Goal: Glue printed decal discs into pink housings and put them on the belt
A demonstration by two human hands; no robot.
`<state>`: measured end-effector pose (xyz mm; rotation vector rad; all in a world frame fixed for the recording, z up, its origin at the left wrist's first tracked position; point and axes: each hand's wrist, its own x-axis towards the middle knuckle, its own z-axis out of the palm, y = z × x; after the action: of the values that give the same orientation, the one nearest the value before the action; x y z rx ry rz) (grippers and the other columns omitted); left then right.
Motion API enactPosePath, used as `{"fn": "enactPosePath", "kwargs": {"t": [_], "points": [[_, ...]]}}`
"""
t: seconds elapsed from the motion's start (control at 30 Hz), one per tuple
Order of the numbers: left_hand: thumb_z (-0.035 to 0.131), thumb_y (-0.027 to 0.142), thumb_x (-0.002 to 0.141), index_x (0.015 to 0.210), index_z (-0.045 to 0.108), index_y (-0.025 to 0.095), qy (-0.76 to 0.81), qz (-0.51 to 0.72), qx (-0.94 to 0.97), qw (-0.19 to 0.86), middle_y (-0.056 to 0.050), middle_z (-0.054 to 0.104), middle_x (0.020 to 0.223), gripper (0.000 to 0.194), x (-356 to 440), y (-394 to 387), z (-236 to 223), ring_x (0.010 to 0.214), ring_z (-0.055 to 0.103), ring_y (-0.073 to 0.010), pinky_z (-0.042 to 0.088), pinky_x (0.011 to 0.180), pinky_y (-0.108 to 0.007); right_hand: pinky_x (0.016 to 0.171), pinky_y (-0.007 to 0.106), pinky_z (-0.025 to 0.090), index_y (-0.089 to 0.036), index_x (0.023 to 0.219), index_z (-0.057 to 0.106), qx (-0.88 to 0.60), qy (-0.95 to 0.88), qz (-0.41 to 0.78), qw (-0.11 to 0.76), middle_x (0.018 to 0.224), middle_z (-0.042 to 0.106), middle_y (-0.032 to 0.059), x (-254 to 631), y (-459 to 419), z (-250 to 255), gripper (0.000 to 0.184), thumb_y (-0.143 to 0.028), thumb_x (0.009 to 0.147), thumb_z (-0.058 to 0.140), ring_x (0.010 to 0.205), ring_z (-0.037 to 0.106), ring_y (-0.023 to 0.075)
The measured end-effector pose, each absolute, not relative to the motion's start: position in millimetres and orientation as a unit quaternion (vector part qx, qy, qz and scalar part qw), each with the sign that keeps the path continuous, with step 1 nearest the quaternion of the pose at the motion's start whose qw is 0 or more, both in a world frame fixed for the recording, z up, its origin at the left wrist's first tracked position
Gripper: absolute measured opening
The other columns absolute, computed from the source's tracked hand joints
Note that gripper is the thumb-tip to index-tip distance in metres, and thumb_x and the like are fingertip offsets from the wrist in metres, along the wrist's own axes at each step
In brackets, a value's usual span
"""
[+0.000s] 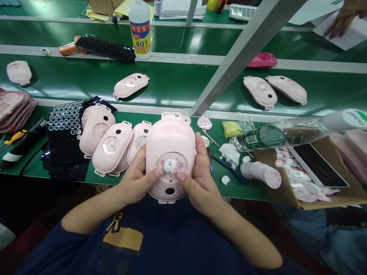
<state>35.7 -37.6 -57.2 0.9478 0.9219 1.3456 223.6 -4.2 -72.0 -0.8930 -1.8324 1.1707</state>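
Note:
Both hands hold a pale pink plastic shell (171, 133) with a round recess and a dark oval hole, raised over the bench edge. My left hand (137, 177) wraps its left side, and my right hand (200, 181) wraps its right side. Both thumbs rest at a small white cat-face piece (170, 167) in the printed round recess. Left of the held shell, several similar pink shells (113, 149) lean on one another. To the right lie blue-handled pliers (226, 166), white cat-shaped pieces (229, 154) and a row of round printed discs (260, 173).
A slanted metal post (237, 57) rises in front. More shells (131, 85) sit on the green belt (177, 89). A glue bottle (139, 30) stands beyond it. A plastic bottle (272, 135) lies near a cardboard box (312, 204) holding a phone (318, 164). Another person's hand (341, 21) is top right.

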Motion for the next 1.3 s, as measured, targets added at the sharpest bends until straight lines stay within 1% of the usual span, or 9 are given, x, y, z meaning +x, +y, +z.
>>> {"fn": "enactPosePath", "kwargs": {"t": [0.13,0.33,0.5,0.6,0.83,1.0,1.1,1.2,1.3], "points": [[0.073,0.025,0.091,0.143,0.055,0.029,0.386,0.584,0.407,0.587,-0.008,0.064,0.141,0.055,35.8,-37.8,-61.1,0.13,0.061,-0.0287,0.053,0.11,-0.046,0.117,0.056,0.045,-0.034,0.166,-0.005,-0.359,-0.719,0.447,0.393,0.175,0.014,0.0092,220.5,-5.0,-75.4,0.083,-0.034,0.104,0.05,0.155,0.034,0.029],[0.075,0.034,0.089,0.149,0.047,0.027,0.399,0.57,0.425,0.578,-0.011,0.062,0.143,0.067,34.0,-37.9,-64.8,0.131,0.059,-0.0333,0.052,0.11,-0.051,0.116,0.056,0.048,-0.034,0.167,-0.001,-0.386,-0.724,0.395,0.414,0.168,0.032,0.0111,216.3,-7.1,-75.8,0.094,-0.022,0.097,0.061,0.151,0.041,0.029],[0.078,0.036,0.086,0.146,0.048,0.025,0.423,0.554,0.434,0.572,-0.012,0.063,0.139,0.067,33.2,-36.9,-63.0,0.126,0.062,-0.0322,0.054,0.106,-0.046,0.125,0.054,0.035,-0.035,0.166,-0.007,-0.365,-0.733,0.412,0.399,0.175,0.013,0.0063,218.4,-8.4,-70.4,0.086,-0.028,0.103,0.052,0.16,0.022,0.0267],[0.08,0.035,0.085,0.141,0.049,0.024,0.422,0.555,0.436,0.569,-0.011,0.066,0.132,0.066,34.1,-35.8,-61.9,0.118,0.066,-0.0295,0.058,0.099,-0.041,0.128,0.048,0.031,-0.035,0.166,-0.006,-0.36,-0.752,0.38,0.401,0.175,0.008,0.0029,219.7,-8.0,-64.7,0.086,-0.025,0.102,0.051,0.16,0.021,0.0242],[0.085,0.036,0.079,0.138,0.05,0.023,0.441,0.554,0.416,0.57,-0.011,0.067,0.129,0.07,36.6,-34.1,-59.0,0.116,0.066,-0.0287,0.059,0.096,-0.039,0.128,0.045,0.032,-0.033,0.165,-0.01,-0.363,-0.771,0.338,0.4,0.174,0.011,0.0042,218.2,-10.8,-59.3,0.088,-0.023,0.101,0.05,0.159,0.024,0.0228],[0.086,0.026,0.08,0.13,0.056,0.023,0.429,0.577,0.398,0.57,-0.007,0.072,0.117,0.058,37.3,-33.1,-54.4,0.102,0.071,-0.0216,0.062,0.086,-0.03,0.122,0.049,0.04,-0.031,0.165,-0.011,-0.357,-0.77,0.349,0.397,0.171,0.018,0.0102,216.0,-11.0,-60.2,0.09,-0.023,0.099,0.05,0.155,0.031,0.0264],[0.085,0.021,0.08,0.126,0.06,0.024,0.409,0.604,0.415,0.544,-0.004,0.074,0.112,0.053,37.5,-32.6,-53.6,0.096,0.073,-0.0184,0.062,0.08,-0.025,0.116,0.056,0.044,-0.034,0.163,0.014,-0.322,-0.765,0.271,0.487,0.159,0.029,0.0107,216.9,-10.0,-56.8,0.084,-0.022,0.091,0.055,0.143,0.042,0.0302],[0.085,0.02,0.081,0.126,0.061,0.026,0.401,0.626,0.454,0.491,-0.004,0.074,0.113,0.051,36.8,-33.1,-54.6,0.098,0.074,-0.018,0.063,0.083,-0.025,0.112,0.054,0.043,-0.029,0.134,0.055,-0.326,-0.796,0.116,0.496,0.133,0.04,0.009,220.6,-12.4,-48.8,0.054,-0.017,0.082,0.06,0.125,0.047,0.0289],[0.085,0.02,0.081,0.128,0.061,0.025,0.413,0.638,0.48,0.439,-0.005,0.073,0.118,0.053,35.9,-34.4,-55.7,0.103,0.074,-0.0204,0.063,0.088,-0.03,0.103,0.048,0.046,-0.024,0.116,0.062,-0.335,-0.834,0.062,0.433,0.119,0.041,0.0091,223.8,-16.3,-40.8,0.036,-0.016,0.081,0.059,0.113,0.048,0.0269]]}}
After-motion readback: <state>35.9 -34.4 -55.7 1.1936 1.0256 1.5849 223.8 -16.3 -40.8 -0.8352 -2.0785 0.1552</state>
